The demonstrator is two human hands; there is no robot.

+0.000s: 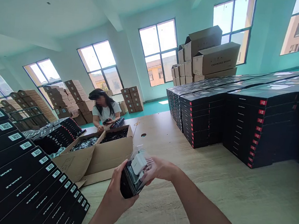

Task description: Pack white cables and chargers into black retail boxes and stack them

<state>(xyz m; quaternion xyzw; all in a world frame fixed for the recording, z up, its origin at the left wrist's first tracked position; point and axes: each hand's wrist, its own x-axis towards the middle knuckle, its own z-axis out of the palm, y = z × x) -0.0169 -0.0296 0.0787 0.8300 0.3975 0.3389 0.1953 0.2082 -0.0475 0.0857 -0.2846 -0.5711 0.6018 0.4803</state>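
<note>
My left hand point(115, 192) is wrapped around a small black box point(126, 185), tilted above the wooden table. At the top of the box is a white block point(139, 164) that looks like a charger plug, with clear plastic film point(137, 149) around it. My right hand point(158, 170) closes on the far side of this plastic, its fingertips blurred and partly hidden. Just beyond my hands stands an open cardboard carton point(114, 157) with dark small parts in it.
Stacked black boxes point(28, 185) rise at the left, and more black boxes point(208, 120) at the right of the table point(173, 197). Across the table a person point(107, 110) handles a dark item. Large cartons point(214, 58) are piled by the windows.
</note>
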